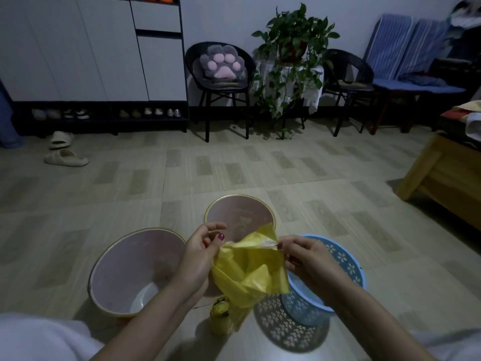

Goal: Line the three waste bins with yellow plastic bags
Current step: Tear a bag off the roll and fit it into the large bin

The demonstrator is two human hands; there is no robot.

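A crumpled yellow plastic bag (pixel 250 272) hangs between my hands above the floor. My left hand (pixel 200 254) pinches its left upper edge and my right hand (pixel 304 256) pinches the right upper corner. Three bins stand on the floor with no liner in them: a large pink bin with a gold rim (pixel 125 272) at the left, a smaller pink bin (pixel 234 212) behind the bag, and a blue perforated basket (pixel 343 261) at the right, partly hidden by my right arm. A yellow roll of bags (pixel 220 308) lies on the floor below the bag.
A wooden bed frame (pixel 442 178) stands at the right. Two black chairs (pixel 221 82) and a plant on a stand (pixel 291 61) line the far wall. Slippers (pixel 65 157) lie at the far left by a white cabinet (pixel 91 48).
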